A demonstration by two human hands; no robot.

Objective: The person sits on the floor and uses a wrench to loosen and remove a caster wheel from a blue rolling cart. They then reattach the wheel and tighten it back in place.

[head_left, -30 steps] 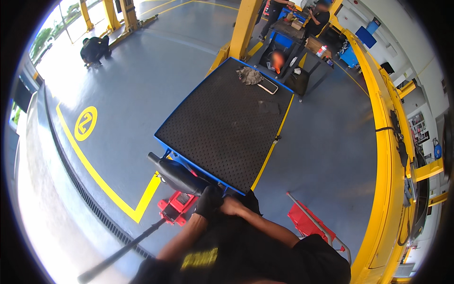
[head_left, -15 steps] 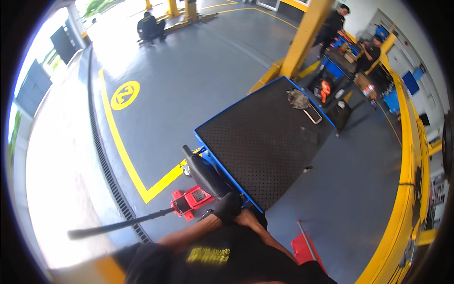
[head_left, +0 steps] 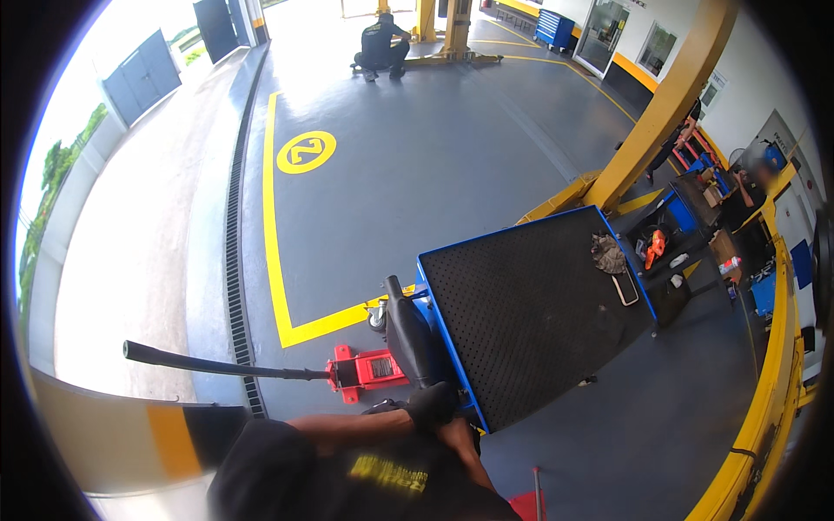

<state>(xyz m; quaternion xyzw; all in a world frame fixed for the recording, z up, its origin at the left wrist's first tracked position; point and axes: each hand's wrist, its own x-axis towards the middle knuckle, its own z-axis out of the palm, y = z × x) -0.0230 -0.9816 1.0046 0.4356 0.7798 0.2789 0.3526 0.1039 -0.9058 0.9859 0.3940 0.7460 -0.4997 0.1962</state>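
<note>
My left hand (head_left: 432,405), in a dark glove, is curled just below a long black padded object (head_left: 408,334) at the blue cart's near edge; what it grips is hidden. My right hand (head_left: 455,434), bare where visible, is beside and partly behind it, fingers hidden. The blue cart (head_left: 539,313) has a perforated black top with a crumpled rag (head_left: 606,253) and a white-rimmed, phone-like rectangle (head_left: 625,289). A red floor jack (head_left: 380,369) with a long black handle (head_left: 191,361) lies left of my hands.
A crouching person (head_left: 382,48) is near yellow lift posts (head_left: 456,26). Another post (head_left: 651,104) stands behind the cart; two co-workers (head_left: 751,187) stand by a cluttered bench (head_left: 699,200). A drain channel (head_left: 234,260) runs along the left. A yellow beam (head_left: 764,408) curves at right; red equipment (head_left: 530,504) is below.
My view has swung left, so the cart, jack and my hands sit farther right in the picture and more doorway shows. My hands stay together at the cart's near edge.
</note>
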